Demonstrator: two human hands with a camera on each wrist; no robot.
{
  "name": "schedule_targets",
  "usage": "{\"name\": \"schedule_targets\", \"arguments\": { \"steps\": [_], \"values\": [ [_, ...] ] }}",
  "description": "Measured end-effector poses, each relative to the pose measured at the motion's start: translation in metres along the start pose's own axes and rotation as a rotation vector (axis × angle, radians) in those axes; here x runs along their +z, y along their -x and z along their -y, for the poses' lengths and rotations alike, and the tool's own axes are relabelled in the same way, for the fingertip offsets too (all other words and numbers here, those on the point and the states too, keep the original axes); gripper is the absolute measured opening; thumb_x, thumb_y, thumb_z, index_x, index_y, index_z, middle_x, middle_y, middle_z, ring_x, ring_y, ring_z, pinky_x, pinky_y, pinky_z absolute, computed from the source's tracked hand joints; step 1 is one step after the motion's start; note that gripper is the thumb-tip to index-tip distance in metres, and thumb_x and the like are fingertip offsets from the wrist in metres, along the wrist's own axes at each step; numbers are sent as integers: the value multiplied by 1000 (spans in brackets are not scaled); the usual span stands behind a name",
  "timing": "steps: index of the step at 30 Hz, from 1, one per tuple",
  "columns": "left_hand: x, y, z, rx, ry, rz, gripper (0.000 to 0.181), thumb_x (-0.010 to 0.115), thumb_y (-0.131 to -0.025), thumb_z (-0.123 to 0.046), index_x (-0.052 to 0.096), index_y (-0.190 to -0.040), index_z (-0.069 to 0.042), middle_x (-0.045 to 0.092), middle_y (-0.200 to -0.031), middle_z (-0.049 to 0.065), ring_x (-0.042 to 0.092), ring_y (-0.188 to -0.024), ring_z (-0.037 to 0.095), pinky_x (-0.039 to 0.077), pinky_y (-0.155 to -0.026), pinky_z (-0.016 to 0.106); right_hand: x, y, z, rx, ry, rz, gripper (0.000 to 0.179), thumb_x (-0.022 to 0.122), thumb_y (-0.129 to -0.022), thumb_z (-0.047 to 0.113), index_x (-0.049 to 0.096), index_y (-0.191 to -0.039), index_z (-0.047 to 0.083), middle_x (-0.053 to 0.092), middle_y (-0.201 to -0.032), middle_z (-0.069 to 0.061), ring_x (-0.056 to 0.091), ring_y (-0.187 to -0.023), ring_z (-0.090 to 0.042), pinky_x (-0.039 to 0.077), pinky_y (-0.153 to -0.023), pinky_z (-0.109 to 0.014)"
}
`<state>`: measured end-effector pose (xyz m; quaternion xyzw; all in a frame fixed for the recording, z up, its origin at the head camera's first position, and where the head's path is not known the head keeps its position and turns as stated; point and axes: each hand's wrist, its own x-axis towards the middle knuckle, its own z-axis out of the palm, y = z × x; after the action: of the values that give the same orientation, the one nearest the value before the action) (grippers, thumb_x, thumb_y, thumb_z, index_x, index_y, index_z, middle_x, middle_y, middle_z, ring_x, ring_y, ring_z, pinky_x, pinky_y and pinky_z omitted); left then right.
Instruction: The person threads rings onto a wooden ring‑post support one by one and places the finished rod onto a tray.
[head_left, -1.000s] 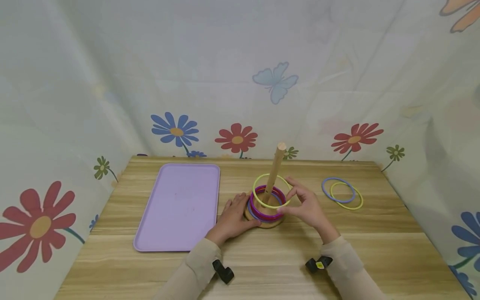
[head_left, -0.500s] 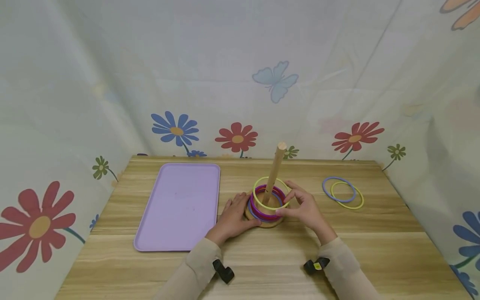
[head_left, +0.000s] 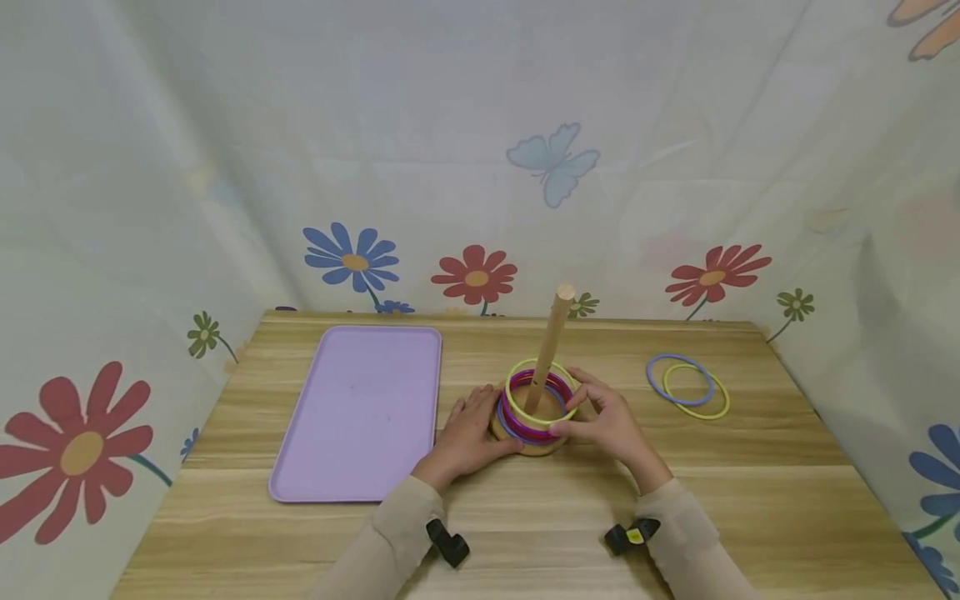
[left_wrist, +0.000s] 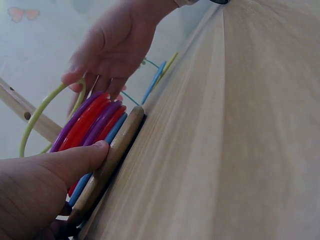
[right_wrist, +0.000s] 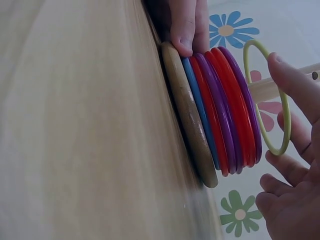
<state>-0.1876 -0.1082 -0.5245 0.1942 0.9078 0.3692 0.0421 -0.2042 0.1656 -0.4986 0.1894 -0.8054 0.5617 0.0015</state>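
A wooden ring-toss stand has a round base [right_wrist: 187,112] and an upright peg [head_left: 551,342]. Blue, red and purple rings [right_wrist: 227,107] are stacked round the peg on the base, blue lowest and purple on top. My left hand [head_left: 468,437] holds the base's left side, thumb at the front edge and fingers behind. Between thumb and fingers, my right hand [head_left: 611,421] pinches a yellow ring [right_wrist: 286,117] at its right side. That ring encircles the peg just above the top purple ring, slightly tilted.
A blue ring [head_left: 652,379] and another yellow ring [head_left: 725,400] lie overlapping on the wooden table [head_left: 750,492] to the right. On the left is a flat purple tray [head_left: 360,417]. A flowered cloth [head_left: 450,100] hangs behind the table and at both sides.
My right hand has lowered the yellow ring along the peg, closer to the stack. My left hand has stayed at the base.
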Motion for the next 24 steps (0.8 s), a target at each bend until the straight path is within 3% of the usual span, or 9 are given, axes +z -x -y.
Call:
{"name": "schedule_targets", "arguments": {
  "steps": [24],
  "values": [
    [0, -1, 0, -6, -10, 2, 102, 80, -90, -54, 31, -166, -8, 33, -168, 23, 22, -159, 41, 11, -129, 59, 2, 1, -2, -17, 34, 50, 30, 96, -75, 9, 69, -87, 12, 46, -161, -21, 30, -155, -44, 20, -124, -67]
  ]
}}
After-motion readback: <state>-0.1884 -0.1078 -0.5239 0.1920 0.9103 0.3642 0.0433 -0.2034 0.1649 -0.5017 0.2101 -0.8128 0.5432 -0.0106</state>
